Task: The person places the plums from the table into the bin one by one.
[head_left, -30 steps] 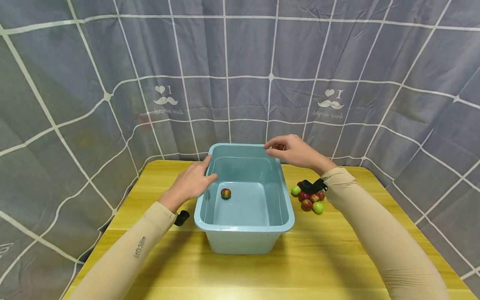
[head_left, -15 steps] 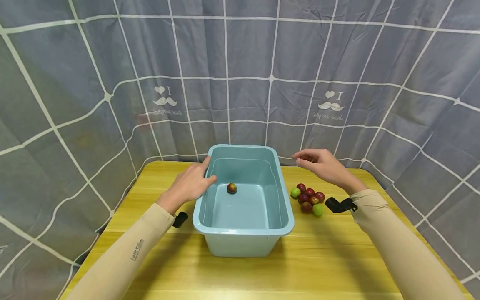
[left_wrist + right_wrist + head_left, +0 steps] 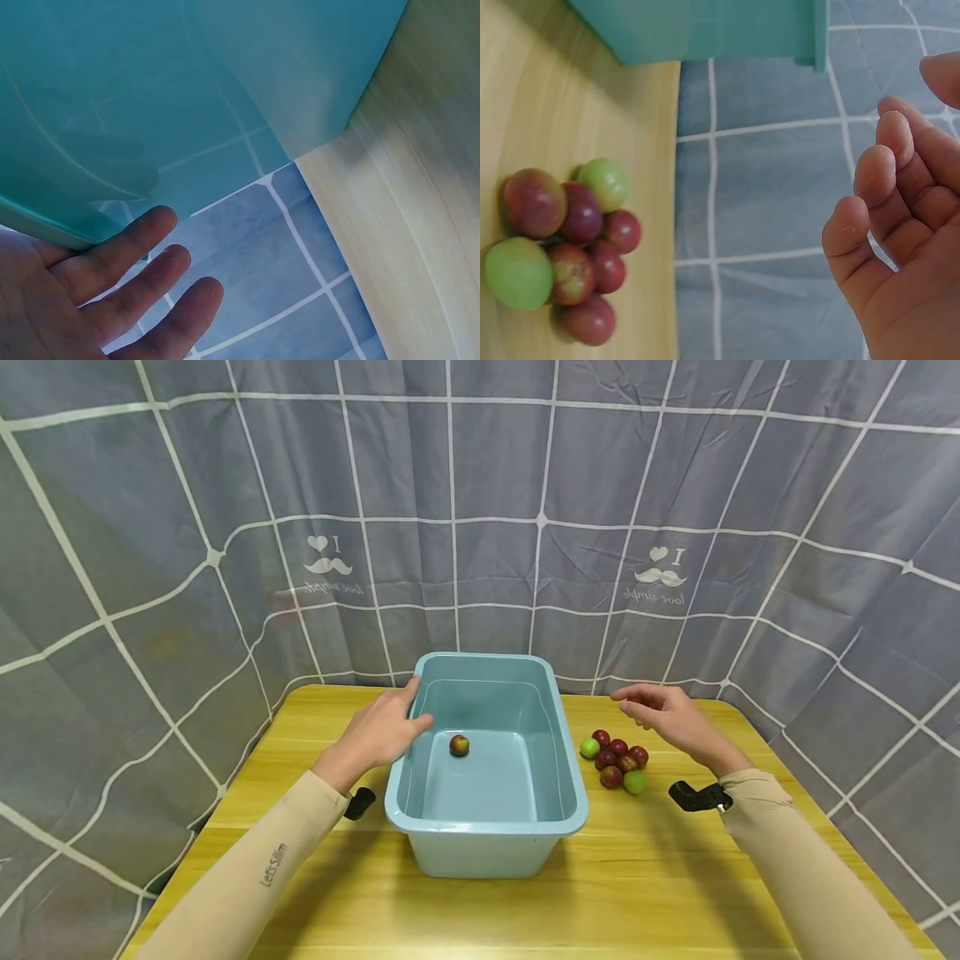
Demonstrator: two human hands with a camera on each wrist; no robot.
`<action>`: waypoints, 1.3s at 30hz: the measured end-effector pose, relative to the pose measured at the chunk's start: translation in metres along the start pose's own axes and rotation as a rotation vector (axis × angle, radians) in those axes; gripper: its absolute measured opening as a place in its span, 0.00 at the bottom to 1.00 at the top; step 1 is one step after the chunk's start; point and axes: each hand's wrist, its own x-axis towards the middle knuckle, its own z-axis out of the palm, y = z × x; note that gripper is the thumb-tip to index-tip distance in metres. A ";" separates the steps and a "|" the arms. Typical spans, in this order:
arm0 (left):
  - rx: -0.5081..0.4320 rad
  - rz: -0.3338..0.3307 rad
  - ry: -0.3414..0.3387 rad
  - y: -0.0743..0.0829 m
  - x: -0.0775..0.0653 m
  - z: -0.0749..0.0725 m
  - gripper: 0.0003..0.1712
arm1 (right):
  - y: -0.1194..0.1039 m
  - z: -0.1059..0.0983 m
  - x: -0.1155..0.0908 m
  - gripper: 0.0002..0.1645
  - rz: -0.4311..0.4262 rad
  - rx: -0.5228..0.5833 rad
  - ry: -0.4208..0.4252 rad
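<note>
A light-blue plastic basin (image 3: 487,827) stands on the table with one red-and-yellow plum (image 3: 459,745) on its floor, toward the left. My left hand (image 3: 381,725) rests on the basin's left rim, thumb over the edge. In the left wrist view, the other fingers (image 3: 142,247) extend loosely along the outside wall. My right hand (image 3: 667,714) hovers beyond and to the right of a cluster of plums, its fingers loosely bent and nothing in it. The cluster has several dark-red plums (image 3: 611,777) and two green plums (image 3: 634,782), lying close together right of the basin.
The yellow wooden table (image 3: 480,918) reaches back to a grey curtain (image 3: 495,560) with white grid lines, which also hangs along both sides. Black wrist devices (image 3: 701,796) are strapped under both sleeves.
My right hand has moved from over the basin's far right rim to the right and nearer, beyond the plum cluster. The plum inside the basin has rolled slightly. My left hand stays put.
</note>
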 end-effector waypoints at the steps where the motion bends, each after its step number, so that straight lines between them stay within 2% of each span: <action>1: -0.002 0.000 0.003 0.000 0.000 0.000 0.47 | 0.002 0.001 -0.001 0.21 0.013 0.012 0.004; 5: -0.007 0.000 0.006 0.000 -0.001 0.001 0.47 | 0.011 0.003 -0.006 0.23 0.046 0.022 0.013; 23: -0.004 0.022 0.023 0.003 0.000 -0.003 0.47 | 0.057 0.006 -0.022 0.26 0.100 0.088 0.058; 30: 0.003 0.000 0.012 0.001 0.001 -0.003 0.48 | 0.071 0.010 -0.029 0.29 0.132 0.125 0.043; 39: -0.010 0.002 0.007 -0.003 0.001 0.000 0.47 | 0.098 0.020 -0.039 0.31 0.162 0.231 0.056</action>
